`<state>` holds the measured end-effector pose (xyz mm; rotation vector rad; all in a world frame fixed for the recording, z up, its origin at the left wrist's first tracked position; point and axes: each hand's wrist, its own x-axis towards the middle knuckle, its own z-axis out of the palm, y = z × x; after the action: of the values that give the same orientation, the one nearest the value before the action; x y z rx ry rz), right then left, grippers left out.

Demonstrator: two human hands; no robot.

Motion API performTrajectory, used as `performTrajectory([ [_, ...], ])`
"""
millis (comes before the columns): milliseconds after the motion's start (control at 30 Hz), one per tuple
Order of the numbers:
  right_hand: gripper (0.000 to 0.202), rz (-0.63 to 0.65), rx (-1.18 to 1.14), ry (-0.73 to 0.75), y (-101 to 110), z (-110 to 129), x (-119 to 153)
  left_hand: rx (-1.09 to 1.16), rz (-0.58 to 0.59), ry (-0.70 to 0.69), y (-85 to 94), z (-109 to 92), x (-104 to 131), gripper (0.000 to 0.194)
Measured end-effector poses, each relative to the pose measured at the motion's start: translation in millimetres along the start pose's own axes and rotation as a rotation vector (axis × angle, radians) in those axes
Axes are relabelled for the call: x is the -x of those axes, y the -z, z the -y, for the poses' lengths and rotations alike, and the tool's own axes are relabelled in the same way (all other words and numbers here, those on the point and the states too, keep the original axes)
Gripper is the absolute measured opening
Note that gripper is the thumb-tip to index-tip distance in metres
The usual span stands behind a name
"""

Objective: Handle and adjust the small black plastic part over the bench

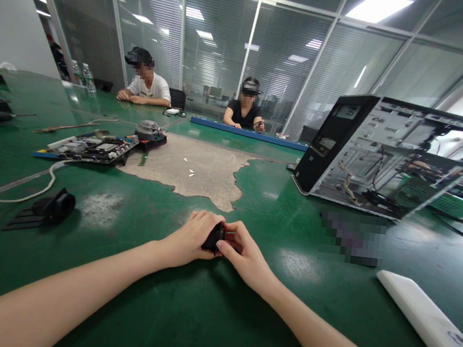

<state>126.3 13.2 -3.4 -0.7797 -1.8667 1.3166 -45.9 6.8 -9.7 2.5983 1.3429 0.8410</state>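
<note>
Between my two hands, just above the green table (pixel 150 303), is a small black part (pixel 213 239); its exact kind is hard to make out. My left hand (pixel 197 233) wraps round it from the left, fingers curled over its far side. From the right, the thumb and fingers of my right hand (pixel 245 253) pinch its edge. Much of the part is hidden by the fingers. To the left lies a black plastic piece (pixel 49 211) with a round end and flat prongs.
A circuit board (pixel 95 145) with a round metal fan or heatsink (pixel 149 129) lies far left, beside a bare tan patch (pixel 191 163). An opened computer case (pixel 342 153) stands right. Nearer are a blurred dark object (pixel 353 240) and a white block (pixel 427 324). Two people sit opposite.
</note>
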Motion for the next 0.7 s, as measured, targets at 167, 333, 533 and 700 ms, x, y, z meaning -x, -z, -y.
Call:
performTrajectory([
  [167, 0.017, -0.001, 0.027, 0.083, -0.1, -0.4, 2.6, 0.0, 0.004, -0.006, 0.9, -0.5, 0.1, 0.054],
  [333, 0.019, -0.059, -0.027, 0.016, -2.2, -0.9, -1.7, 0.005, -0.005, 0.0, -0.1, -0.9, -0.5, 0.054],
  [533, 0.023, -0.001, -0.011, -0.02, -0.3, 0.5, 0.4, 0.008, 0.001, -0.003, 0.3, -0.5, -0.1, 0.052],
  [700, 0.023, 0.025, -0.012, 0.053, 0.1, -0.4, 3.7, 0.007, 0.015, 0.005, 2.1, -1.6, 0.1, 0.052],
])
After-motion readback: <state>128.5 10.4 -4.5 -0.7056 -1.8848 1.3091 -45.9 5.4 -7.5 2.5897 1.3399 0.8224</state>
